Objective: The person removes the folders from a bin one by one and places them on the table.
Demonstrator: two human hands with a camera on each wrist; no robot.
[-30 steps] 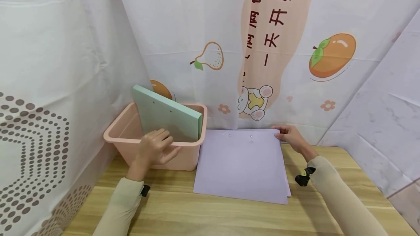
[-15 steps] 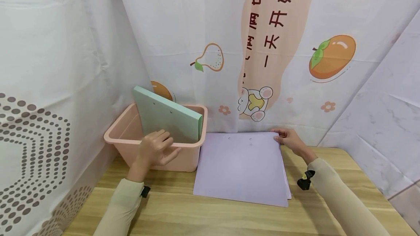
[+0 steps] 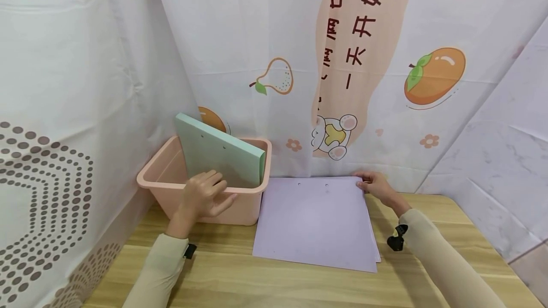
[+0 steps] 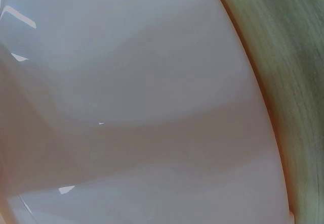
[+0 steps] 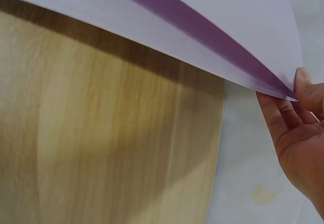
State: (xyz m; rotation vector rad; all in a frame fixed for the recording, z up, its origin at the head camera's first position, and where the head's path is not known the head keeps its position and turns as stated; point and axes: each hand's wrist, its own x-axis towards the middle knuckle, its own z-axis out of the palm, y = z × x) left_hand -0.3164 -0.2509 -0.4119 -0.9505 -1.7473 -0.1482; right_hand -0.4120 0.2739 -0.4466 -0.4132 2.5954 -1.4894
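Note:
A lilac file folder [image 3: 314, 225] with two small rivets near its far edge lies to the right of the pink plastic bin [image 3: 239, 210]. My right hand [image 3: 378, 187] pinches its far right corner; in the right wrist view the thumb is above and the fingers are below, and the two covers of the folder [image 5: 228, 11] gape apart. My left hand [image 3: 201, 194] grips the bin's front rim, fingers over it and thumb outside. Inside the bin a mint green file folder [image 3: 220, 151] leans on edge. The left wrist view holds mostly the bin's shiny wall [image 4: 152, 87], without the hand.
Wood-grain table [image 3: 239, 284] runs under everything, with its right back corner beyond the right hand. A printed curtain [image 3: 239, 27] hangs behind, close to the lilac folder's far edge. White dotted cloth [image 3: 55, 175] borders the left side.
My right hand and the lilac folder's far edge have come down slightly, toward me. The left hand stays on the bin's rim. The head view has tilted a little.

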